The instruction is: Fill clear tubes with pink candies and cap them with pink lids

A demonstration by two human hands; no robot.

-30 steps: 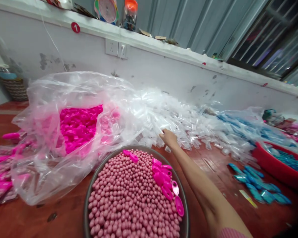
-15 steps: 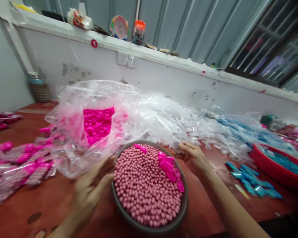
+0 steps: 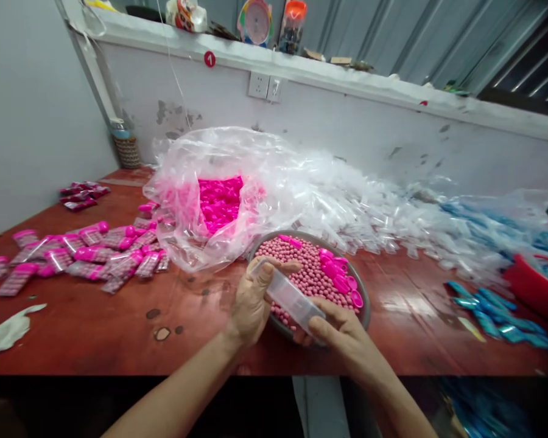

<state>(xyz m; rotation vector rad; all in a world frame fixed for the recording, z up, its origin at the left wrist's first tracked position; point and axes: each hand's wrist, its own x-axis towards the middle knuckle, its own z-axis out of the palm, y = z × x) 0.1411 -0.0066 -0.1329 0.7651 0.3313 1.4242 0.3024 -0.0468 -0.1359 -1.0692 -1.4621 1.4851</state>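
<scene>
Over the near side of a grey bowl [image 3: 366, 304], a clear, empty plastic box [image 3: 295, 299], long and narrow, is held slantwise between both hands. My left hand [image 3: 252, 301] grips its upper left end, the thumb pressed on it and a finger stretched out over the bowl. At the lower right end, my right hand [image 3: 340, 328] has it between thumb and fingers. Round pink beads [image 3: 296, 261] fill the bowl, partly hidden by the hands and box. Bright pink caps [image 3: 340, 274] lie on the beads along the right side.
Behind the bowl stands a clear bag [image 3: 182, 243] of pink caps, with a heap of clear plastic boxes [image 3: 347, 207] beside it. Filled pink-capped boxes [image 3: 95, 252] lie left. Blue packs [image 3: 497, 313] and a red basin [image 3: 530, 286] are right. A white scrap [image 3: 11, 328] lies near the table's front left.
My right hand has come from beyond the bowl's right rim to its front, bringing the clear box. My left hand has left the rim and taken the other end. The view has shifted left.
</scene>
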